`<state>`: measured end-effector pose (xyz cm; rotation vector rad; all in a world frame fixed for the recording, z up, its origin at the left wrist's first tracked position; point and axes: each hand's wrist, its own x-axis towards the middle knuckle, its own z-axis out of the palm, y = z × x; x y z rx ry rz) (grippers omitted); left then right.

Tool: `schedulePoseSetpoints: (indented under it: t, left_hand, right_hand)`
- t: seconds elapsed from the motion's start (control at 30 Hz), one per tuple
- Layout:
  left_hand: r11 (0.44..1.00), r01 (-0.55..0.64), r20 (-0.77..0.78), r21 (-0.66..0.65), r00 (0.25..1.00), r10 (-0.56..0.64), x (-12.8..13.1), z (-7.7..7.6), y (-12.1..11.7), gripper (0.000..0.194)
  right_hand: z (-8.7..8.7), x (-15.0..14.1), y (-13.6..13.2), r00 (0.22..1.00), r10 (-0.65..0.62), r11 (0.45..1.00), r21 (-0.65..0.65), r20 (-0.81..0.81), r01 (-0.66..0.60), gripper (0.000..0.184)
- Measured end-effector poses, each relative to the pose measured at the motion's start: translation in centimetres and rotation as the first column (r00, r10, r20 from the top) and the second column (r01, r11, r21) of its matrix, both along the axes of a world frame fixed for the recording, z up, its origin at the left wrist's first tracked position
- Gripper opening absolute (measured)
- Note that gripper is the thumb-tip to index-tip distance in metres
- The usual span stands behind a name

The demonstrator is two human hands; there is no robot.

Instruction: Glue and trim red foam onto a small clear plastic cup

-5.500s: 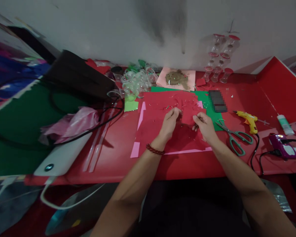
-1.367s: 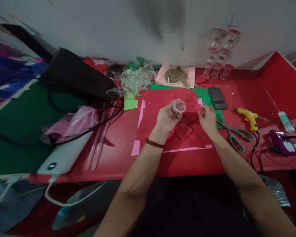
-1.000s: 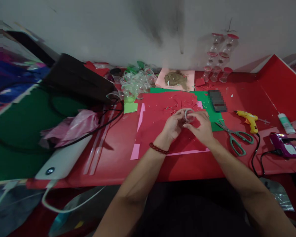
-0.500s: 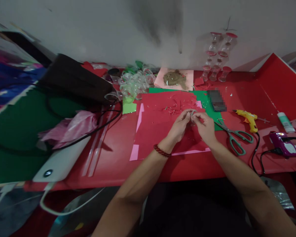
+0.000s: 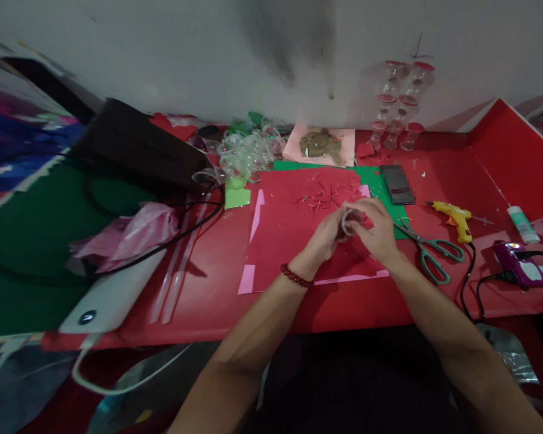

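Observation:
Between my hands is a small clear plastic cup (image 5: 345, 226), its round rim turned toward me. My left hand (image 5: 326, 234) is closed around the cup's left side. From the right, my right hand (image 5: 379, 230) grips it too, with the thumb at the rim and the fingers curled over the far side. Part of the cup is hidden by the fingers. Below both hands lie red sheets (image 5: 280, 241) on pink paper (image 5: 247, 280), with red and pale scraps (image 5: 319, 196) scattered just beyond.
Grey-handled scissors (image 5: 429, 247), a yellow glue gun (image 5: 455, 214) and a phone (image 5: 397, 185) lie to the right. Behind are piled clear plastic cups (image 5: 248, 154), sand on pink paper (image 5: 321, 144) and stacked hourglass shapes (image 5: 393, 108). A black cable (image 5: 185, 232) crosses the left side.
The cup has been turned so that its round opening now faces me. My right hand has shifted its fingers over the cup, and both hands have come slightly nearer.

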<state>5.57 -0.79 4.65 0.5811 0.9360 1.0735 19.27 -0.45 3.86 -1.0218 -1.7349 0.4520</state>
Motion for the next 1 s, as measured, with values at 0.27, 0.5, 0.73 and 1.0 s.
schedulePoseSetpoints:
  t: [0.27,0.5,0.73,1.0]
  left_hand:
    - [0.999,-0.034,-0.057,-0.026,0.998,0.032,0.7,0.0,-1.0,0.039]
    - [0.994,-0.106,-0.102,-0.021,0.989,0.103,1.7,0.3,-1.4,0.039]
    - [0.983,-0.183,-0.099,-0.003,0.978,0.182,2.4,0.2,-1.6,0.033]
    - [0.982,-0.189,-0.081,-0.010,0.979,0.188,2.7,0.2,-1.7,0.033]
  right_hand:
    - [-0.2,0.3,-0.5,1.000,0.000,0.999,-0.040,0.019,0.001,0.022]
    - [0.3,-0.2,-0.8,0.997,-0.065,0.997,-0.028,0.037,0.066,0.029]
    - [-0.2,-0.6,-0.6,0.993,-0.120,0.987,-0.105,0.019,0.122,0.031]
    - [-0.1,-0.8,-0.4,0.983,-0.164,0.974,-0.173,-0.079,0.149,0.029]
